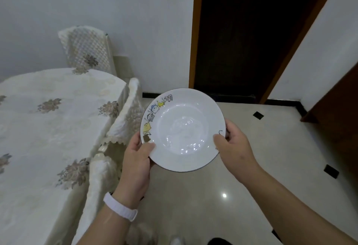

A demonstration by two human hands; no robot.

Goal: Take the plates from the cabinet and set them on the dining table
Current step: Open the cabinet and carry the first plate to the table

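Note:
A white plate (182, 128) with small cartoon drawings on its left rim is held level in front of me, above the floor. My left hand (136, 159) grips its near-left rim, thumb on top. Gripping the right rim is my right hand (235, 146), thumb also on top. The dining table (50, 113), covered with a cream floral cloth, lies to the left of the plate. The cabinet is out of view.
Two chairs with white padded covers stand at the table: one at its far end (85, 50), one at its near right side (126, 116), close to my left hand. A dark doorway (249, 37) is ahead. Glossy tiled floor (251, 167) stretches to the right.

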